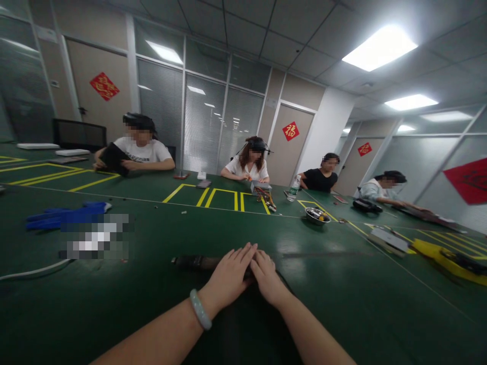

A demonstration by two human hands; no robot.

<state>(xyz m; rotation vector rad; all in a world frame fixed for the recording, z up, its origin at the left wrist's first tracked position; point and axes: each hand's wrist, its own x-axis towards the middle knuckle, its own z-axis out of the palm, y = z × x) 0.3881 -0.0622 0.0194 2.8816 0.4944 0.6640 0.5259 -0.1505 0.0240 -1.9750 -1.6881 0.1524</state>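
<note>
A dark, stick-shaped tool lies crosswise on the green table; it looks like a corded electric screwdriver, with a small metal tip at its left end. My left hand, a pale bangle on its wrist, rests over the tool's middle with fingers stretched out together. Touching it at the fingertips is my right hand, also flat and straight-fingered, covering the tool's right end. A thin dark cord comes out beyond the right hand. Neither hand is wrapped round the tool.
Blue gloves and a blurred-out item with a white cable lie left. A metal bowl of small parts, a water bottle, a grey box and a yellow item stand right. Several people sit across the table.
</note>
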